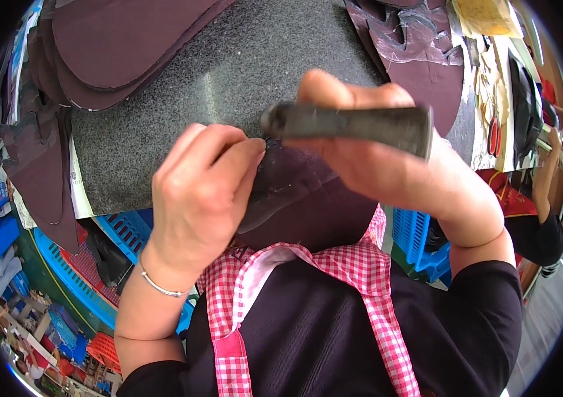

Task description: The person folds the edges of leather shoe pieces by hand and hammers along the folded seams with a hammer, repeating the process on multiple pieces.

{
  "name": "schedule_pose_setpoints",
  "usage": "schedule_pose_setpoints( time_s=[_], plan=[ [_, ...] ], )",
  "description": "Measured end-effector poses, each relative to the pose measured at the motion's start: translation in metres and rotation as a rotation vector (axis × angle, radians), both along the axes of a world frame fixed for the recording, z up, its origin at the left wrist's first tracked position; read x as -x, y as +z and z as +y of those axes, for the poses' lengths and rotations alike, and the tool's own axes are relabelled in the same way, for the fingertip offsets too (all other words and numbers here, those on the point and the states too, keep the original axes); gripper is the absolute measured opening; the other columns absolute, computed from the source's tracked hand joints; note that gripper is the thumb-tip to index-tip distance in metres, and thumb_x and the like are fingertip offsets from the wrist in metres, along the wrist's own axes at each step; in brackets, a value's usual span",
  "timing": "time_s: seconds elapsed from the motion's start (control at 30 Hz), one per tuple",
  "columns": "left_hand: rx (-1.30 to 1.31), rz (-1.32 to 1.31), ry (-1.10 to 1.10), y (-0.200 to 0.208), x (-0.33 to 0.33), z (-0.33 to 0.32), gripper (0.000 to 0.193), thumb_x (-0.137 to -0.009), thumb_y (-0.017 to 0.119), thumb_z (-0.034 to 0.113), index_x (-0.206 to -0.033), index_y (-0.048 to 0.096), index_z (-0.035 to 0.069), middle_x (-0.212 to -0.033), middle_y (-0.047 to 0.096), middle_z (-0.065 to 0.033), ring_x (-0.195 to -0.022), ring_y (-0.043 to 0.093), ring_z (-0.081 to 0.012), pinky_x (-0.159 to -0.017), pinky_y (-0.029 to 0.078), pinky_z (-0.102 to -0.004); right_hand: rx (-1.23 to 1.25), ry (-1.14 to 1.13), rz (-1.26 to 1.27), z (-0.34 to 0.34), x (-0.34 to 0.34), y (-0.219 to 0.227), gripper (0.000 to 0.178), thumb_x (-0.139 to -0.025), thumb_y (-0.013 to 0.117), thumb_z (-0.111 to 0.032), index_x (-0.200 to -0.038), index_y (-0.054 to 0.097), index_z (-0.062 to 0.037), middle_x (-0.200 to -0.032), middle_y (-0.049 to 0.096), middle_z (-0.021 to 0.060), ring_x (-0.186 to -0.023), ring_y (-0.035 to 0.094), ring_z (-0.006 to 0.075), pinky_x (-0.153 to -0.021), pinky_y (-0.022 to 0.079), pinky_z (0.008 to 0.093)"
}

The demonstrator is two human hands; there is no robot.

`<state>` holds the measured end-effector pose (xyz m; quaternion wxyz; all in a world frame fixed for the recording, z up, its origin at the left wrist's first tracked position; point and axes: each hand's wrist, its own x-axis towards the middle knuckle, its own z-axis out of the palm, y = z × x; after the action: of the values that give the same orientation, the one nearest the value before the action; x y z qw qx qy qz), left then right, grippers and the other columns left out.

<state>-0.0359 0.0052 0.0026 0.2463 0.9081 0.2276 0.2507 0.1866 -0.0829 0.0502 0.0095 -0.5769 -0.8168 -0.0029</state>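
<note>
My right hand (390, 172) is closed round a hammer, whose worn grey metal head (354, 124) lies crosswise above the work and is slightly blurred. Its handle is hidden by the head and my fingers. My left hand (205, 182), with a bracelet at the wrist, pinches the upper edge of a dark maroon leather-like piece (308, 205). That piece rests on the near edge of a speckled grey stone slab (209, 73) and hangs over towards my checked apron. The hammer head is just right of my left fingertips; the gap below it cannot be judged.
Stacked maroon pieces (123, 46) lie at the far left, and more cut pieces (420, 73) at the far right. Red-handled scissors or pliers (494, 135) sit at the right. Blue plastic baskets (410, 235) stand below the slab. Another person's arm (546, 175) shows at the right edge.
</note>
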Motion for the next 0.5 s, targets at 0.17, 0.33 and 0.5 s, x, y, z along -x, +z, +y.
schedule_pose_setpoints(
  time_s=[0.17,0.33,0.5],
  plan=[
    [0.112,-0.050,0.156,-0.006,-0.006,-0.017,0.016,-0.086,0.082,-0.006,-0.100,0.078,0.001,-0.094,0.074,-0.0136,-0.084,0.074,-0.0344,-0.077,0.059,-0.0427,0.027,-0.107,0.372,0.002,-0.003,-0.018,0.013,-0.100,0.075,-0.013,-0.111,0.070,-0.0075,-0.084,0.064,0.0099,-0.072,0.071,0.0322,-0.064,0.056,0.0441],
    [-0.063,0.016,0.013,-0.006,-0.025,0.020,0.014,-0.090,0.077,-0.006,-0.102,0.076,0.002,-0.093,0.072,-0.0149,-0.087,0.074,-0.0359,-0.078,0.058,-0.0437,0.026,-0.238,0.684,-0.007,-0.033,-0.013,0.016,-0.099,0.077,-0.014,-0.106,0.077,0.0009,-0.094,0.074,0.0196,-0.092,0.074,0.0427,-0.080,0.058,0.0488],
    [-0.114,-0.010,-0.382,-0.008,-0.057,0.062,0.009,-0.090,0.078,0.000,-0.098,0.073,0.002,-0.092,0.072,-0.0115,-0.088,0.073,-0.0330,-0.078,0.058,-0.0432,-0.068,-0.266,0.640,-0.033,-0.045,-0.005,0.024,-0.098,0.083,-0.006,-0.117,0.072,0.0038,-0.089,0.070,0.0144,-0.073,0.070,0.0261,-0.068,0.053,0.0362]
  ],
)
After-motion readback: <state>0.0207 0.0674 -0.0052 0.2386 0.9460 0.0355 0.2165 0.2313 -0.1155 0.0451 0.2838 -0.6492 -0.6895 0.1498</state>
